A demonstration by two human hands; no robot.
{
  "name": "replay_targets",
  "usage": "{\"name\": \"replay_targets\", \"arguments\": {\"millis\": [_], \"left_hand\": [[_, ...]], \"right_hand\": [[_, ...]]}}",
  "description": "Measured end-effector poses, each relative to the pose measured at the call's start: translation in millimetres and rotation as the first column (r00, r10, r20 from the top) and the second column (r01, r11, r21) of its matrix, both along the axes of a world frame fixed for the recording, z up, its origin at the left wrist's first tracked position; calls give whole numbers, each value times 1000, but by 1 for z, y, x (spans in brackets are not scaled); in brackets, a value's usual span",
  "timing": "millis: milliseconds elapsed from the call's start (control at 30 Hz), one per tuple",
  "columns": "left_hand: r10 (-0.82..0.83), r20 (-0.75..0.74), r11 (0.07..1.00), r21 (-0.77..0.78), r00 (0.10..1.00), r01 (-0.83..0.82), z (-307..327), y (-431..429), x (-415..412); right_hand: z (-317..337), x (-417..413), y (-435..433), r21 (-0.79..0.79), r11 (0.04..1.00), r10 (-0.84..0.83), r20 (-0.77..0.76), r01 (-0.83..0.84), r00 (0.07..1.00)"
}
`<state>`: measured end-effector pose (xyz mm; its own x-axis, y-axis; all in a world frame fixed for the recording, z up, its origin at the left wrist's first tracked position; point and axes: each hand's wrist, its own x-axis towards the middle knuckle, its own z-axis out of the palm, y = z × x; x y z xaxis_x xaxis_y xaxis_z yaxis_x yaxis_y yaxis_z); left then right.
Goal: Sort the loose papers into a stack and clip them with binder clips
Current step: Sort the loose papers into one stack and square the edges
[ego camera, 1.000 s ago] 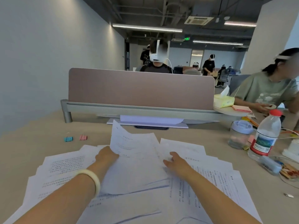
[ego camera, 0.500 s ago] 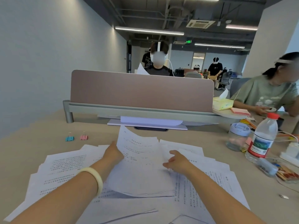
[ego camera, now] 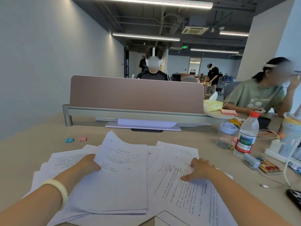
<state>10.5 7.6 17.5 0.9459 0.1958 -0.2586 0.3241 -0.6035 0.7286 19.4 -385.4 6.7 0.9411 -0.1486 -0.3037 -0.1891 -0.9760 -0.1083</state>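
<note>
- Loose papers are spread in overlapping fans over the near part of the tabletop; printed text is seen on most sheets.
- A partly gathered stack lies approx. at centre, on top of the spread sheets, its far edge curled up off the tabletop.
- The left hand is closed on the stack's left edge, thumb on top, fingers hidden under the sheets; a pale bangle is worn on that wrist.
- The right hand is laid open and flat on a printed sheet at right, thumb stretched toward the stack; nothing is gripped.
- Two binder clips are set side by side on bare tabletop, well apart from both hands, beyond the papers at left: blue clip, pink clip.
- A desk divider is mounted across the far side, w/ a white pad lying below it.
- At right, a water bottle w/ red cap is stood upright just beside a clear jar; cables and small items are scattered near them.
- A tissue box is seen at the divider's right end.
</note>
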Motion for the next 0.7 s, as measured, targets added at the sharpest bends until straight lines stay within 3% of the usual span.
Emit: {"name": "replay_targets", "arguments": {"millis": [233,400,600,700], "left_hand": [[-49,43,998,-45,998,51,11,-20,-7],[-57,97,986,-150,994,71,16,-37,-15],[-56,192,887,-441,980,137,36,-55,-35],[-104,227,856,-475,968,204,46,-64,-28]], "right_hand": [[3,-15,-8,-38,999,-11,22,11,1000],[18,-37,-22,118,992,-52,167,32,985],[34,-76,-70,283,906,-377,200,315,904],[23,-88,-77,345,864,-444,177,368,878]]}}
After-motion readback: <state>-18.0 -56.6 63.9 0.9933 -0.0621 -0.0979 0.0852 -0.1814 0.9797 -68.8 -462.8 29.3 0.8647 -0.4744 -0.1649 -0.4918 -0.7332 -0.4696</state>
